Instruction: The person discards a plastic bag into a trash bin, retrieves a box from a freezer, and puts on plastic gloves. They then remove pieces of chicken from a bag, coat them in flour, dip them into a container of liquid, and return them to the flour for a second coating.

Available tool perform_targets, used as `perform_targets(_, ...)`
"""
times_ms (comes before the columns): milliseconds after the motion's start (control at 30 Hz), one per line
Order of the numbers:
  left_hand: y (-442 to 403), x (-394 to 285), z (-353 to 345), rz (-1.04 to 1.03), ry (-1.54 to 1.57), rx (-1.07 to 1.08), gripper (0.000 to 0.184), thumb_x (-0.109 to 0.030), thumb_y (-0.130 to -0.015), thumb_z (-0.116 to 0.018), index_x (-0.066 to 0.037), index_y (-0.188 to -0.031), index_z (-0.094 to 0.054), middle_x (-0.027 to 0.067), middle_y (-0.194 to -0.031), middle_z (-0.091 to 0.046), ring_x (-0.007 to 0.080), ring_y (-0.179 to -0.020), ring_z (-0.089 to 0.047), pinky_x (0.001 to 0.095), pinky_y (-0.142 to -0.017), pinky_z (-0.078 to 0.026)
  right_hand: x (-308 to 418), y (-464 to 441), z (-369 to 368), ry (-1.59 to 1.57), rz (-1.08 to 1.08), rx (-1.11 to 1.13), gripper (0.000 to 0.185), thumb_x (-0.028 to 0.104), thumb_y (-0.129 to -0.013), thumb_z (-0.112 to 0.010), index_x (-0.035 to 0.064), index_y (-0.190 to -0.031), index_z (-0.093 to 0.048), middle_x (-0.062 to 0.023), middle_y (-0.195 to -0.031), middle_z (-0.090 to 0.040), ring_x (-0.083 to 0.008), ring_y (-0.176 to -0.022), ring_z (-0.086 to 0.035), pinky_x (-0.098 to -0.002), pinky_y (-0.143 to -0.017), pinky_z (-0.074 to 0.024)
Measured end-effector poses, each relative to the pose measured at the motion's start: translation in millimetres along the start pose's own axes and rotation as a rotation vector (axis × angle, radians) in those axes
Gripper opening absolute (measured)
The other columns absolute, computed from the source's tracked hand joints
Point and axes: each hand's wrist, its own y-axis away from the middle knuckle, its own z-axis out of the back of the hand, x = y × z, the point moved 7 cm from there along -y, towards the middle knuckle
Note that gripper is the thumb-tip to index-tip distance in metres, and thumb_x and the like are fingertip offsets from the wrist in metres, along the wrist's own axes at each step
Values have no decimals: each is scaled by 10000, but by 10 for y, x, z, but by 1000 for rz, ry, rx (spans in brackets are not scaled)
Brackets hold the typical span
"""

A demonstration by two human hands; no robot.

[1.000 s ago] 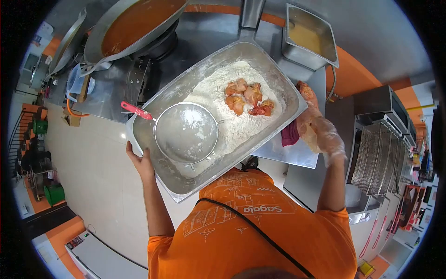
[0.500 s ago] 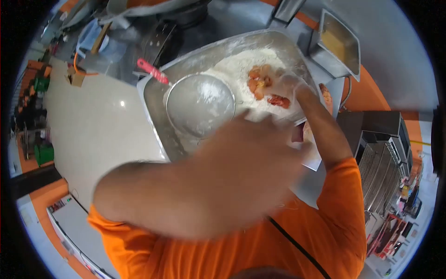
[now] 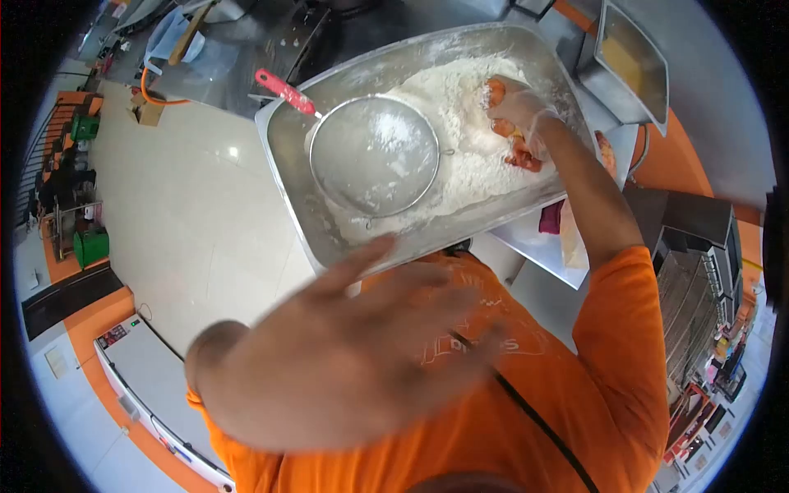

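Observation:
A large metal tray (image 3: 279, 177) holds white flour (image 3: 460, 107) and several orange-red meat pieces (image 3: 523, 156) at its right side. Inside its left part lies a round sieve (image 3: 374, 156) with a red handle (image 3: 283, 90) over the rim and some flour on the mesh. My right hand (image 3: 526, 113), in a clear plastic glove, touches the meat; its fingertips are hidden among the pieces. Close to the camera, my left hand (image 3: 353, 337) is blurred, held above the tray's near edge with its fingers spread and nothing in it.
A deep metal container (image 3: 625, 66) with yellowish liquid stands beyond the tray's right corner. Wire baskets (image 3: 686, 304) are at the right. A dark red cloth (image 3: 551, 217) lies below the tray's right side. A blue-white plastic tub (image 3: 173, 41) sits at the upper left.
My left hand has left the tray's left edge and come up near the camera, fingers spread. My gloved right hand has moved from outside the tray's right side onto the meat inside.

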Motion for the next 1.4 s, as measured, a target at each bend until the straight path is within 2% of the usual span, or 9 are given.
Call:
perform_targets(300,1142,1748,-537,771,-67,-591,351,-99,-868,-558,-22,-1209,-523,167,-1366,-400,321,-1264,-382,394,-1024,-327,-39,218,406,20,298,-181,810,342,-693,-755,82,-1359,-376,-207,-1176,-554,-304,-1107,-536,-340,-966,-395)
perform_targets(400,1255,1948,-799,843,-24,-737,389,-128,-899,-532,-41,-1273,-475,180,-1422,-303,337,-1317,-288,421,-1054,-277,-266,257,12,273,88,88,809,277,-685,-769,70,-1349,-357,-187,-1105,-570,-282,-1017,-564,-349,-914,-421)
perform_targets(500,1204,2023,-1001,839,-36,-838,429,-161,-903,-534,-52,-1307,-439,210,-1425,-271,350,-1323,-259,442,-1068,-241,-272,146,-287,141,-54,55,821,187,-667,-780,71,-1347,-336,-160,-1077,-575,-248,-949,-571,-334,-860,-441)
perform_targets(567,1130,2002,-1025,827,-65,-831,452,-189,-898,-545,-54,-1313,-426,215,-1431,-250,356,-1324,-245,455,-1077,-211,-213,106,-365,-506,-146,53,816,124,-652,-774,91,-1342,-339,-137,-1085,-582,-222,-911,-574,-300,-826,-452)
perform_targets(700,1179,1984,-999,876,-84,-909,464,-181,-883,-557,-54,-1307,-419,213,-1442,-216,370,-1333,-201,471,-1075,-200,-7,227,-28,-292,-100,124,473,242,-764,-685,51,-1170,-537,-161,-994,-613,-225,-924,-623,-419,-777,-502)
perform_targets(867,1221,2047,-1024,933,-64,-905,468,-198,-896,-551,-56,-1315,-401,204,-1453,-199,354,-1342,-177,467,-1079,-200,-217,207,298,-384,-225,44,561,269,-707,-732,48,-1187,-545,-165,-913,-652,-260,-852,-647,-402,-772,-512)
perform_targets(1033,1216,2049,-1040,942,-82,-885,459,-186,-891,-555,-51,-1306,-412,205,-1452,-202,357,-1342,-179,465,-1078,-199,331,-30,100,171,172,-3,760,297,-636,-774,40,-1281,-465,-229,-1247,-490,-295,-1072,-564,-389,-876,-499)
perform_targets(1167,1140,2050,-1022,876,-70,-886,473,-180,-869,-570,-23,-1291,-426,223,-1436,-207,382,-1324,-199,469,-1074,-185,681,-99,-318,613,19,127,631,280,-664,-736,38,-1207,-524,-231,-1225,-524,-331,-1020,-604,-358,-896,-476)
perform_targets(1400,1158,1993,-1028,907,-96,-885,449,-183,-887,-552,-16,-1285,-430,236,-1437,-199,379,-1329,-189,476,-1069,-178,734,-9,-212,224,132,125,362,226,-721,-687,41,-1023,-617,-145,-999,-644,-279,-973,-624,-372,-804,-498)
